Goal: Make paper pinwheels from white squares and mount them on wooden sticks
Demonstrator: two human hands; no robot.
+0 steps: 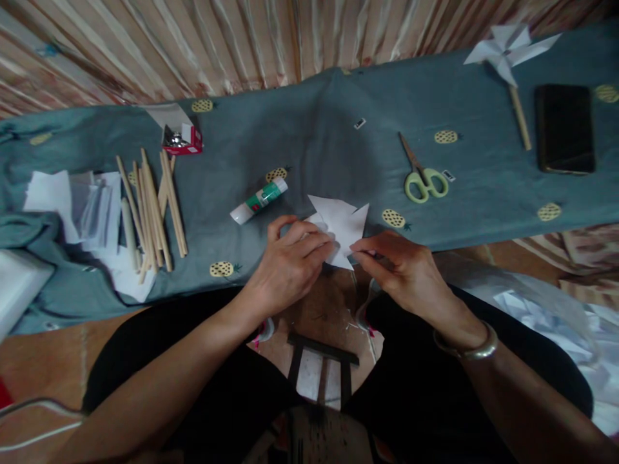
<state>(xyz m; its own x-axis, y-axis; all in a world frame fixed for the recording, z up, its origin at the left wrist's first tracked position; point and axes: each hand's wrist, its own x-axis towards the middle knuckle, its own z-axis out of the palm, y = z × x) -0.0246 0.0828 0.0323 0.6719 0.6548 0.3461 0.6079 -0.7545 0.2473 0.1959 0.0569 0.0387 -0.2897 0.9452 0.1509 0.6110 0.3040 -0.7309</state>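
A white paper pinwheel (344,222), cut and partly folded, lies at the front edge of the cloth between my hands. My left hand (294,261) rests over its left side, fingers bent and pressing the paper. With thumb and forefinger together, my right hand (399,261) pinches a corner on the right. Just beyond my left hand lies a capped glue stick (260,201) with a green label. Green-handled scissors (422,174) lie to the right, points away from me. The paper under my left fingers is hidden.
At left are wooden sticks (152,206), stacked paper sheets (97,209) and an opened red box of metal pins (182,138). Far right, a finished pinwheel on a stick (507,55) lies near a black phone (565,129). A clear bag of folded paper (541,316) stands lower right.
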